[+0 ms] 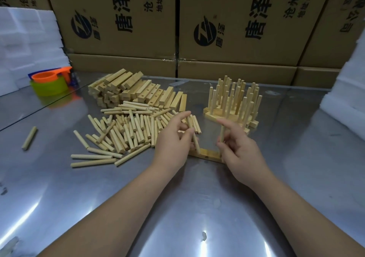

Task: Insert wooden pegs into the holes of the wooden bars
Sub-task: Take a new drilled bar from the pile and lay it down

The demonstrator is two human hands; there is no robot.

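— Hands, seen from the head view: what has each got?
— The left hand pinches a wooden peg between thumb and fingertips, its other fingers loosely spread. That peg leans a little, with its lower end down at the left end of a wooden bar.
— And the right?
— The right hand pinches a second peg upright at the bar's right end, forefinger stretched out above it. Whether either peg sits in its hole I cannot tell.
— Where does the bar lie?
— Flat on the metal table, between the two hands, a hole showing near its middle.
— Around it?
— Left of the hands is a heap of loose pegs, and behind that a stack of drilled bars. Right of the stack are finished bars with pegs standing up. One stray peg lies well apart at the left, near green and orange cups. Cardboard boxes and white foam stand behind.
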